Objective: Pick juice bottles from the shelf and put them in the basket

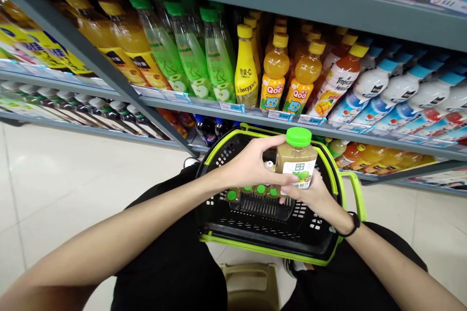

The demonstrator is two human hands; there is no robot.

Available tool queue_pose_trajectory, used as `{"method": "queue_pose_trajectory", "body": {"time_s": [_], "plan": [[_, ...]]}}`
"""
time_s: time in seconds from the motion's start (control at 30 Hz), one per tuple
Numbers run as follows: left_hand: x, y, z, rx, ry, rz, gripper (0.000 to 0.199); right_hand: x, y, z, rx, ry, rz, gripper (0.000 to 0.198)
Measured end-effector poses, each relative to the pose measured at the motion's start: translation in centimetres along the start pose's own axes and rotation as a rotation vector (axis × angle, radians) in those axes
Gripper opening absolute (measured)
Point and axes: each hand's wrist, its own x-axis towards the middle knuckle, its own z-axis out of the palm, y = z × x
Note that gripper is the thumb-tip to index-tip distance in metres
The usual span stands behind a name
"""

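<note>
Both my hands hold one juice bottle [299,155] above the basket. It has a bright green cap, a white label with green fruit, and cloudy yellowish-brown juice inside; it stands nearly upright. My left hand [251,164] grips its left side with thumb and fingers. From below and the right, my right hand [315,194] wraps around its lower part. Under them sits a black shopping basket [270,248] with lime-green rims. Inside the basket, several green-capped bottles [232,196] stand in a row at the back left, partly hidden by my left hand.
A shelf [255,115] of drinks runs across the front, with green soda bottles [182,53], a Schweppes bottle [246,68], Qoo bottles [274,75] and white blue-capped bottles [375,80]. A beige stool [251,284] is between my legs. Pale floor tiles [54,194] lie around.
</note>
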Motion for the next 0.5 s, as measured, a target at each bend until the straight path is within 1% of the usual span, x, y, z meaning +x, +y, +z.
{"method": "queue_pose_trajectory", "body": {"time_s": [0.07, 0.2, 0.33, 0.5], "plan": [[-0.16, 0.03, -0.07, 0.005, -0.003, 0.004, 0.072, -0.05, -0.06, 0.18, -0.004, -0.02, 0.007, 0.053], [-0.57, -0.18, -0.31, -0.016, 0.005, 0.021, 0.072, -0.07, 0.0, 0.61, 0.021, -0.01, 0.023, 0.053], [-0.75, -0.35, -0.35, -0.016, 0.01, -0.001, 0.069, -0.01, 0.19, 0.7, 0.048, -0.02, 0.018, 0.047], [-0.57, -0.38, -0.2, -0.065, -0.008, 0.016, 0.072, 0.0, 0.62, 0.28, 0.064, -0.028, -0.009, 0.043]]}}
